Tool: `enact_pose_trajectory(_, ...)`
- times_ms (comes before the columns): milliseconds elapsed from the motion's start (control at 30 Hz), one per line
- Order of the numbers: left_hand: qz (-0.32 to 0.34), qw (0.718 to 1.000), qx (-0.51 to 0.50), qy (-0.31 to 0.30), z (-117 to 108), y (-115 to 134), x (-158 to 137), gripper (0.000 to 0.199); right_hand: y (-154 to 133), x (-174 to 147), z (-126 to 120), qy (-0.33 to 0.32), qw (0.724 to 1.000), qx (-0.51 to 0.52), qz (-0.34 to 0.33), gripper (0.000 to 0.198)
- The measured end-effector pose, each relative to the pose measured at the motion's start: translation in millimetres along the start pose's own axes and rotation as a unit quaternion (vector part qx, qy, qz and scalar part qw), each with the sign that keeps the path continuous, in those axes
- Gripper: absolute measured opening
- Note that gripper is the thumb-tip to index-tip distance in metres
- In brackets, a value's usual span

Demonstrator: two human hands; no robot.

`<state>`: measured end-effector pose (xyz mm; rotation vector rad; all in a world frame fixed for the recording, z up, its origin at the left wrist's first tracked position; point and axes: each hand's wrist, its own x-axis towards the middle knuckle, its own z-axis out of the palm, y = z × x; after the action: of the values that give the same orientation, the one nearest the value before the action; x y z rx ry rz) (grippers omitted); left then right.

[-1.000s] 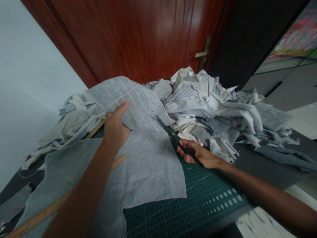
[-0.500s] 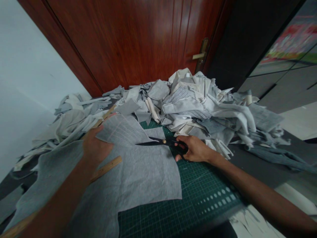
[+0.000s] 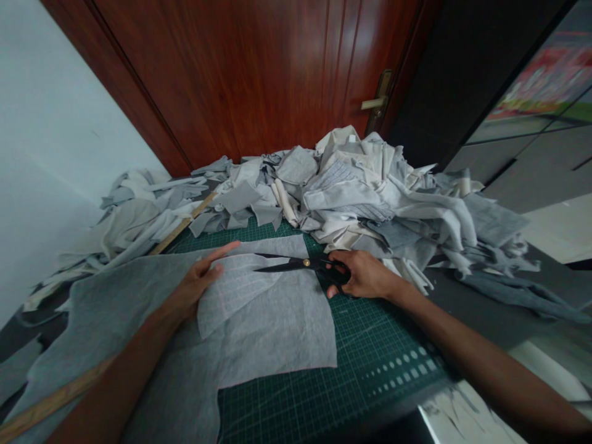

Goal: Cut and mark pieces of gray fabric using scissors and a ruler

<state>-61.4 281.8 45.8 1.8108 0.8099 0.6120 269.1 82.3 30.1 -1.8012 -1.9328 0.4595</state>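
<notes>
My right hand [image 3: 363, 274] holds black scissors [image 3: 308, 264] by the handles, thumb and fingers in the loops. The blades are parted and point left, with grey cloth [image 3: 277, 330] between them. My left hand [image 3: 201, 283] is left of the blade tips, holding a turned-over flap [image 3: 235, 293] between the thumb on top and an outstretched finger along its upper edge. Faint lines mark this flap. Beneath lies the rest of the cloth, spread over a green cutting mat [image 3: 370, 345]. A wooden ruler [image 3: 60, 394] rests on the cloth, partly hidden by my left forearm.
Heaped grey and off-white scraps [image 3: 351, 185] cover the back of the table before a brown door [image 3: 240, 80]. More cloth [image 3: 134, 222] is piled at the left wall. Another wooden strip [image 3: 185, 225] lies beside that pile. Cabinets [image 3: 531, 166] stand at right.
My left hand has shifted right and turned, bringing the flap down and towards me. The strip of cloth behind the blades now shows. The scissors have barely moved.
</notes>
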Motion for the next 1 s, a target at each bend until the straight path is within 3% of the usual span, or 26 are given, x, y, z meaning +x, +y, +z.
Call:
enact_pose_trajectory(233,-0.068,0.996,-0.033,0.043,5.9,-4.8,2.7,0.032,6.9,-0.8,2.1,0.009,1.0,-0.018,-0.019,0.047)
enact_pose_trajectory(433,-0.045,0.999,-0.005,0.022,6.6,-9.4,2.5,0.041,6.4,-1.7,2.4,0.009,0.999,-0.029,-0.021,0.043)
enact_pose_trajectory(600,-0.067,0.997,-0.04,0.018,8.0,-10.4,-0.2,0.044,6.8,-2.9,0.8,0.013,0.999,-0.028,-0.02,0.038)
enact_pose_trajectory(1000,-0.026,0.998,-0.033,0.055,9.0,-10.6,-0.4,0.041,10.2,-4.2,1.8,0.019,0.999,-0.049,-0.008,0.029)
